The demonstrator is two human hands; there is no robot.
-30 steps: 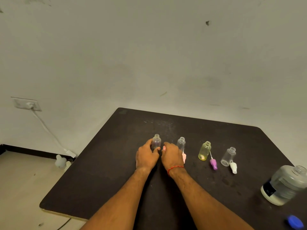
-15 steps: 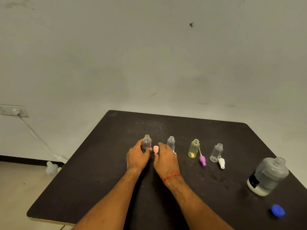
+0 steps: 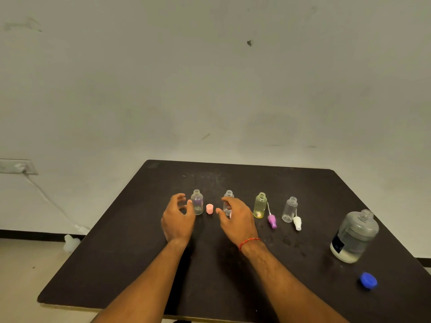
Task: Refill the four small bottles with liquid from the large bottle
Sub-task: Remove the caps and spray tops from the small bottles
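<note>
Left hand [image 3: 178,220] and right hand [image 3: 238,220] hover loosely spread, gripping nothing, by the four small bottles [image 3: 260,205], apparently all uncapped, mid-table. Grip the large bottle [image 3: 354,236], capless at near right, firmly; pour slowly.

Dim, flat light falls softly from above onto the dark bench [image 3: 130,264], and its far middle carries a faint dusty sheen. Weak, soft-edged shadows lie on the bench beneath both forearms. The wall [image 3: 210,78] behind the bench looks a murky grey-green. The fingers of the left hand [image 3: 177,220] and right hand [image 3: 238,220] are slightly smeared. Left of the bench the wall socket [image 3: 17,166] is blurred, and the wide lens splays the bench's edges.
</note>
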